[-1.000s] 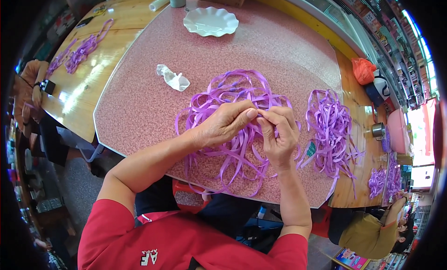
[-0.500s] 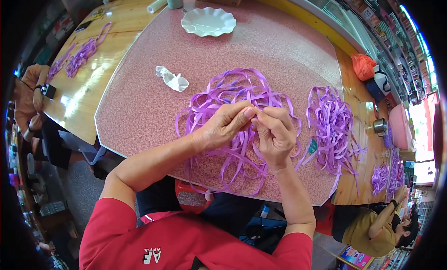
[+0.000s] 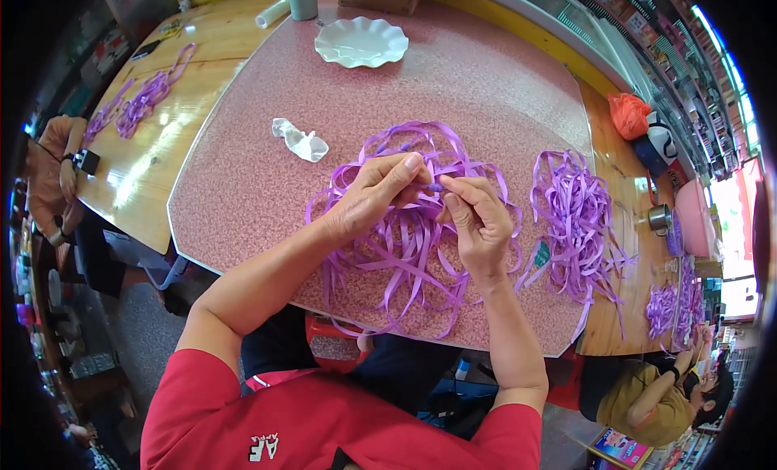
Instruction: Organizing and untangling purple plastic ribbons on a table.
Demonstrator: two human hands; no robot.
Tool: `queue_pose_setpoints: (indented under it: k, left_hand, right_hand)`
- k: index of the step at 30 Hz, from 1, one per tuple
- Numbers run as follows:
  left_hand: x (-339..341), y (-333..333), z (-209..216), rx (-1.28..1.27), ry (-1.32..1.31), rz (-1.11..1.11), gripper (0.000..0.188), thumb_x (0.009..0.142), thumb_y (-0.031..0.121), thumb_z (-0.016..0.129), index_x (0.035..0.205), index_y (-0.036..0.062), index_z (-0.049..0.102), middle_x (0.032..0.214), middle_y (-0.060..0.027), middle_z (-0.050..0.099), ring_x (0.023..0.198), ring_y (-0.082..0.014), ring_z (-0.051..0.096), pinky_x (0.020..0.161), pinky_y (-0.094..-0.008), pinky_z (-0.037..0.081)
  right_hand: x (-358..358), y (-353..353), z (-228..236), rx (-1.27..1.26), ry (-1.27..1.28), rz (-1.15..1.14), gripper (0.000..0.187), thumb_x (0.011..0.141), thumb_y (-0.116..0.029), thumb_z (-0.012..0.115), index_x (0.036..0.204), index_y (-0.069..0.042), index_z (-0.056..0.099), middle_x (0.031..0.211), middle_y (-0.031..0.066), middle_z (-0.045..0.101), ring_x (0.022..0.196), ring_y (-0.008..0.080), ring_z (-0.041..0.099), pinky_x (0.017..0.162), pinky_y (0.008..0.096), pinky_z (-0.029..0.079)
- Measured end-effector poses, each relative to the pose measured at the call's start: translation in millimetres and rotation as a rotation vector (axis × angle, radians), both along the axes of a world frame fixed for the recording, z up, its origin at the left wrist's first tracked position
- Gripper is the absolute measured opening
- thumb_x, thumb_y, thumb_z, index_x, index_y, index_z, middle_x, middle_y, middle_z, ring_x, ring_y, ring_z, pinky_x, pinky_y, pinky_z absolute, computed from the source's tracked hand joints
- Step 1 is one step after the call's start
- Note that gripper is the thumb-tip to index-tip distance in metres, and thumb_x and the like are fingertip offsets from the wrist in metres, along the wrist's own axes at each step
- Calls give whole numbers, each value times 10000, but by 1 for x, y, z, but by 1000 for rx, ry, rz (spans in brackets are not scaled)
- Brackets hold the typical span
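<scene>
Over a loose heap of purple ribbon lanyards (image 3: 405, 243) my two hands are close together. A small blue-purple connector piece (image 3: 435, 187) shows in the gap between them. My left hand (image 3: 374, 193) is closed, thumb pressed on the bent fingers, at the left end of that piece. My right hand (image 3: 481, 221) pinches at its right end with thumb and forefinger. The fingers partly hide the ribbon at the piece. Similar blue-purple pieces lie among the loops behind my hands.
A second lanyard pile (image 3: 571, 227) lies to the right on the pink table (image 3: 235, 195). Farther off are crumpled white tissue (image 3: 300, 140) and a scalloped white dish (image 3: 361, 42). Other people sit left and right; more lanyards (image 3: 146, 102) rest on the left wooden table.
My hands have drawn slightly apart, the left moving up and left. The blue-purple piece, hidden before by the fingers, now shows between them.
</scene>
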State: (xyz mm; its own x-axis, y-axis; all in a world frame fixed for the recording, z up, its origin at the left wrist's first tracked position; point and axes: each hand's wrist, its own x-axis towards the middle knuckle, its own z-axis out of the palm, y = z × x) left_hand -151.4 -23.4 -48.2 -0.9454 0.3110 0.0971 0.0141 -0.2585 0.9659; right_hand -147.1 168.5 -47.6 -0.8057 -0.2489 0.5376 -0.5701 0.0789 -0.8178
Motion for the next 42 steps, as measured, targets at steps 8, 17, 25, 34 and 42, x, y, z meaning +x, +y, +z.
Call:
queue_pose_setpoints:
  k: [8, 17, 25, 34, 42]
  left_hand:
    - [-17, -2, -12, -461, 521, 470, 343, 1020, 317, 515, 1004, 31, 702, 1195, -150, 569, 1200, -280, 484, 1023, -425, 384]
    - [-6, 12, -11, -583, 768, 342, 243, 957, 271, 630, 1090, 71, 670, 1193, -143, 580, 1165, -314, 525, 1000, -439, 401]
    - [-7, 14, -8, -547, 745, 308, 234, 956, 260, 635, 1087, 68, 668, 1193, -145, 577, 1175, -318, 529, 1005, -445, 403]
    - [-5, 12, -4, -502, 790, 294, 191, 948, 186, 643, 1075, 45, 666, 1145, -154, 585, 1078, -306, 579, 918, -400, 476]
    - [-5, -5, -7, -390, 497, -214, 247, 986, 209, 604, 1120, 8, 654, 1123, -103, 634, 1057, -178, 591, 916, -337, 467]
  right_hand:
    - [-13, 19, 20, 94, 264, -366, 148, 929, -56, 631, 1025, 19, 716, 1003, 106, 686, 916, 190, 652, 774, 289, 518]
    - [-7, 163, 40, 826, -18, -875, 241, 855, -210, 733, 1034, -48, 730, 966, 109, 695, 824, 238, 676, 750, 345, 521]
    - [-1, 238, 51, 927, -159, -774, 200, 874, -212, 693, 965, -43, 749, 876, 113, 722, 816, 228, 686, 742, 348, 510]
    - [-34, 220, 156, 64, -128, -612, 233, 988, -188, 611, 1101, -2, 695, 981, 86, 714, 884, 152, 675, 794, 290, 529]
    - [-29, 86, 98, -361, -573, 75, 198, 1001, -159, 578, 1067, 1, 673, 1009, 134, 702, 929, 232, 685, 851, 364, 561]
